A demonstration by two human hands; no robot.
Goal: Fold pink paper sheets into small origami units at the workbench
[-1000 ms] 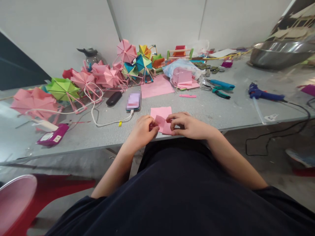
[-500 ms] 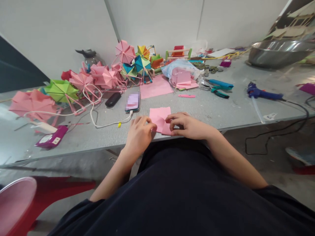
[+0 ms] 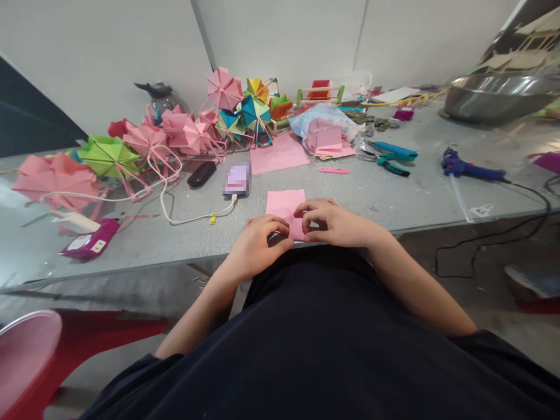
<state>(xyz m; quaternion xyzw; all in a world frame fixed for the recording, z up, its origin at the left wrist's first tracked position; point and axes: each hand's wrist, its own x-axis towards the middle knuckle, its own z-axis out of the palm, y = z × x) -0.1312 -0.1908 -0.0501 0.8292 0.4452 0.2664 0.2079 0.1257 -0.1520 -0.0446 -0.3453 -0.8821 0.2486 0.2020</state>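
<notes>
A small pink paper square [image 3: 285,200] lies at the near edge of the grey table, its lower part partly covered by my fingers. My left hand [image 3: 261,244] is curled over the paper's lower left corner, thumb and fingertips closed on it. From the right, my right hand [image 3: 335,223] pinches the paper's right side between thumb and fingers. Beyond the square are a larger pink sheet [image 3: 280,154] and a thin pink strip [image 3: 334,170]. A phone [image 3: 237,178] on a white cable lies to the left of them.
Folded paper umbrellas [image 3: 109,156] crowd the table's left and back. Pliers [image 3: 394,163], a blue glue gun [image 3: 475,169] and a metal bowl [image 3: 494,99] are on the right. A purple packet [image 3: 91,242] lies front left, above a red stool [image 3: 30,356].
My left hand has shifted right and lower over the paper's near left corner, its thumb now reaching towards my right hand. My right hand has hardly moved.
</notes>
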